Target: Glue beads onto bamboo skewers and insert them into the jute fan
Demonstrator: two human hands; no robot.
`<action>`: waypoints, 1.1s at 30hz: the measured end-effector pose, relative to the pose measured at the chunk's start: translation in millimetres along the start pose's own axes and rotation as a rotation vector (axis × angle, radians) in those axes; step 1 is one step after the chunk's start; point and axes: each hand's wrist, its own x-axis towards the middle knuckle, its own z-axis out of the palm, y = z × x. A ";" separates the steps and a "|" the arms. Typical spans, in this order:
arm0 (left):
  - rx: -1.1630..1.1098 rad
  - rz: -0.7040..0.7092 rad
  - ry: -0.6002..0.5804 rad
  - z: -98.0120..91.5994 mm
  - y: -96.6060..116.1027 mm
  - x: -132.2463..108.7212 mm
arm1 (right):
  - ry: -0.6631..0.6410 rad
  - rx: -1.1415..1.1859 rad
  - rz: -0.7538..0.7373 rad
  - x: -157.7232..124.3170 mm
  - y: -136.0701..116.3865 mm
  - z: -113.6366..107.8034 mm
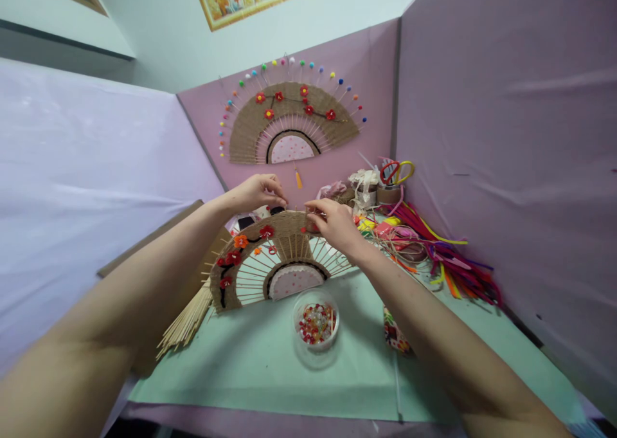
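A half-round fan of thin sticks and brown twine leans upright on the table, with red and orange flowers and dark branch shapes on its left part. At its base is a pale half-disc with pink dots. My left hand is closed in a pinch at the fan's top edge. Across a small gap, my right hand also pinches at that edge, thumb and forefinger close together. What lies between either hand's fingertips is too small to make out. In front stands a clear tub of red, white and yellowish beads.
A finished-looking fan with coloured ball tips hangs on the pink back panel. Bundled sticks lie at left. Coloured fuzzy stems, scissors and ribbon rolls crowd the right. A patterned item lies under my right forearm.
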 end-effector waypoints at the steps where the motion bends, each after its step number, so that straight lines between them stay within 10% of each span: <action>1: 0.004 0.003 0.001 -0.2 0.4 0.0 | 0.000 0.001 -0.001 0.0 0.0 -0.1; 22: 0.006 -0.046 0.075 -8.5 8.4 -6.1 | 0.008 0.019 0.001 -0.4 -0.2 -0.7; 33: -0.029 -0.275 0.492 -8.6 20.7 -99.8 | 0.018 0.039 -0.032 -1.2 7.3 2.9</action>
